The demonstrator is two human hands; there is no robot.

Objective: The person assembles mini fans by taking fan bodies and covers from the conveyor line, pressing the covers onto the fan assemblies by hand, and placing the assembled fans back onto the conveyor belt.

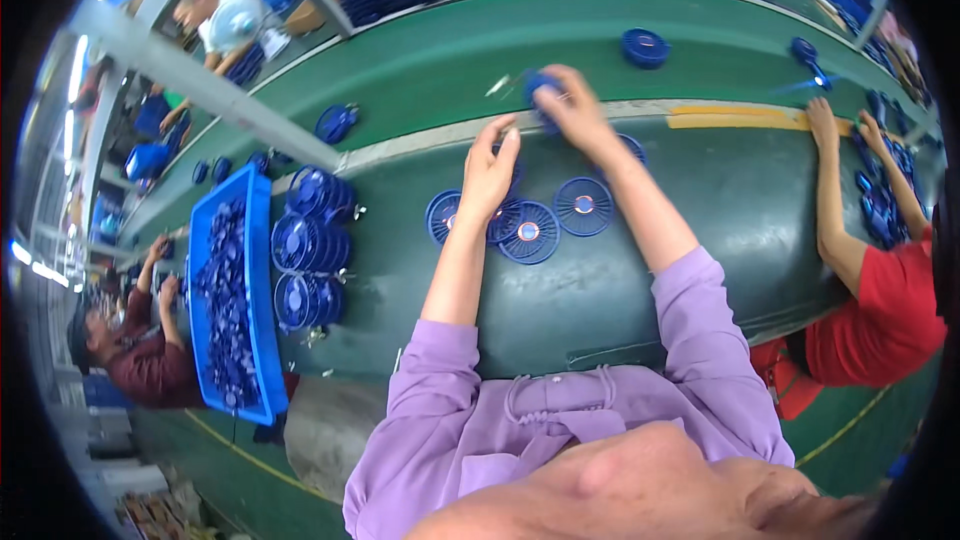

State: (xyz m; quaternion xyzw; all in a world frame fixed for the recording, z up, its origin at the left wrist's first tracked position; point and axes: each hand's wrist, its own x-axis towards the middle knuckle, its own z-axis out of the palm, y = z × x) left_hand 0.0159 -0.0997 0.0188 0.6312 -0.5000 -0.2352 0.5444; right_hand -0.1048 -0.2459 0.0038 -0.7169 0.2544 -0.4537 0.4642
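My right hand point(572, 110) reaches to the strip between bench and conveyor, closed on a blue fan part point(538, 100) that is blurred by motion. My left hand point(488, 172) hovers above the bench, with thumb and fingers curved and a gap between them; I see nothing held there. Below and beside it lie several round blue fan grilles with pale centres. One grille point(528, 232) lies toward me, another grille point(583, 206) sits to its right. My left hand and wrist partly cover others. A further grille point(632, 149) shows behind my right forearm.
Stacked blue fan grilles point(310, 244) stand left on the dark green bench point(420, 290), beside a blue bin point(277, 360) of small blue parts. The green conveyor point(430, 70) carries a round fan part point(645, 48) and a handheld fan point(810, 62). A co-worker's arms point(835, 190) work at right.
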